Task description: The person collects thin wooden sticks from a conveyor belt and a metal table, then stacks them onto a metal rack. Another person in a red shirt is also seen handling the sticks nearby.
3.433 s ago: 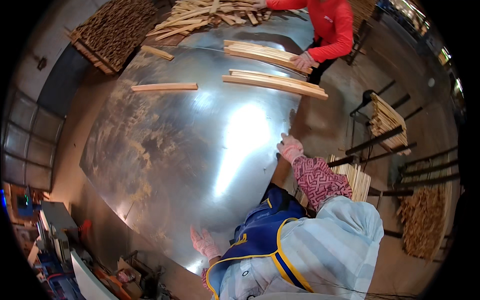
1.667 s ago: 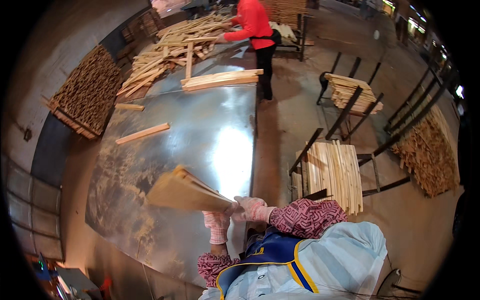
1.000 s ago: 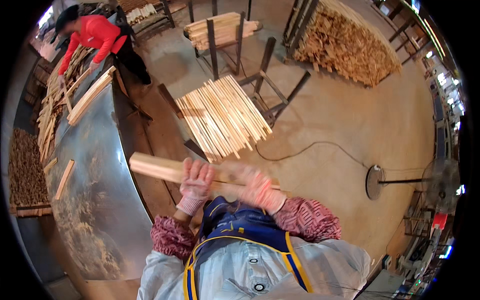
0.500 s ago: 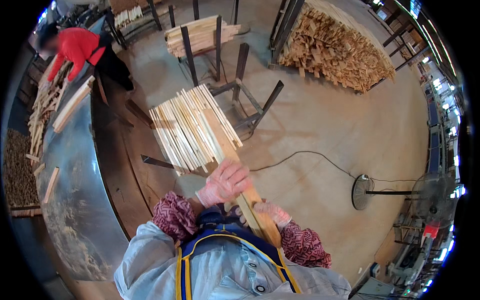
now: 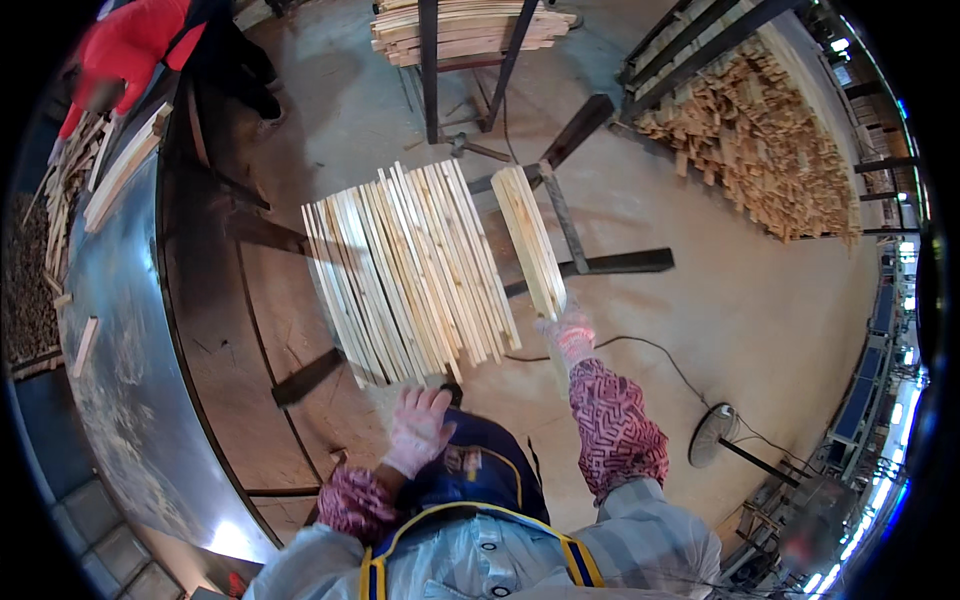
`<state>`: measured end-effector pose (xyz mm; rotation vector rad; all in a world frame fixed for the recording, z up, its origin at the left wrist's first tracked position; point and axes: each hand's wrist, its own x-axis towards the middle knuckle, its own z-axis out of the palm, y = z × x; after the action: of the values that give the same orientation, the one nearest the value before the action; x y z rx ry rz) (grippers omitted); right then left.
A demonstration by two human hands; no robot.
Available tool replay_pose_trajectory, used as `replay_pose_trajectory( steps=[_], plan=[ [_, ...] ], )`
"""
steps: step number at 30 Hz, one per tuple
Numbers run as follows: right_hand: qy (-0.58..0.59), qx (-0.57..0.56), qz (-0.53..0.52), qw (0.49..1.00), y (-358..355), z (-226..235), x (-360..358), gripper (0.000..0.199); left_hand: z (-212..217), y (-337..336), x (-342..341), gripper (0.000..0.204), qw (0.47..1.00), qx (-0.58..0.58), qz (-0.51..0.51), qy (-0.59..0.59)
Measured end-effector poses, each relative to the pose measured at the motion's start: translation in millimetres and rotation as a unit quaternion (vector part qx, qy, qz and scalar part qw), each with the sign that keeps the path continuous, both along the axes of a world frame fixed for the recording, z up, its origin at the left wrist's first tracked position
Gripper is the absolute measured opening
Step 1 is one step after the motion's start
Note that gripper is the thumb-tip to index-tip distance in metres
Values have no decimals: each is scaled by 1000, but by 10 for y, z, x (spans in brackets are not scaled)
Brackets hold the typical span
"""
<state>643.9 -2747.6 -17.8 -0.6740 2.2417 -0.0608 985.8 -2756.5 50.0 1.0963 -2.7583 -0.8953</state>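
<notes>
At nine o'clock the metal table [image 5: 130,400] curves along the left rim, a person in red [image 5: 130,50] at its far end. Bare floor [image 5: 720,330] lies open at three o'clock. On the rack [image 5: 590,262], centre, slats [image 5: 405,270] lie side by side. The right hand [image 5: 568,335] grips a bundle [image 5: 530,240] by its near end, level with the slats' right edge. The left hand [image 5: 418,430] is open, empty, below the slats' near ends.

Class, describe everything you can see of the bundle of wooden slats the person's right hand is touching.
The bundle of slats is a small stack of long, thin, pale bare-wood strips, ends roughly flush. It lies on a dark metal rack, beside the wider row of slats to its left. The gloved right hand grips its near end; the left hand is off it.
</notes>
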Motion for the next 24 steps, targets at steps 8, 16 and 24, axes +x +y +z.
replay_pose_trajectory(
  steps=[8, 16, 24],
  plan=[
    [20, 80, 95, 992, -1088, -1382, 38, 114, -587, 213, 381, 55, 972, 67, 108, -196],
    [-52, 48, 177, 982, -494, -1173, -101, 94, -643, 39, -471, 55, 990, 57, 123, -50],
    [-134, -51, 420, 896, 1373, -804, -223, 39, -326, 188, -1312, 54, 989, 30, 87, -119]
  ],
)
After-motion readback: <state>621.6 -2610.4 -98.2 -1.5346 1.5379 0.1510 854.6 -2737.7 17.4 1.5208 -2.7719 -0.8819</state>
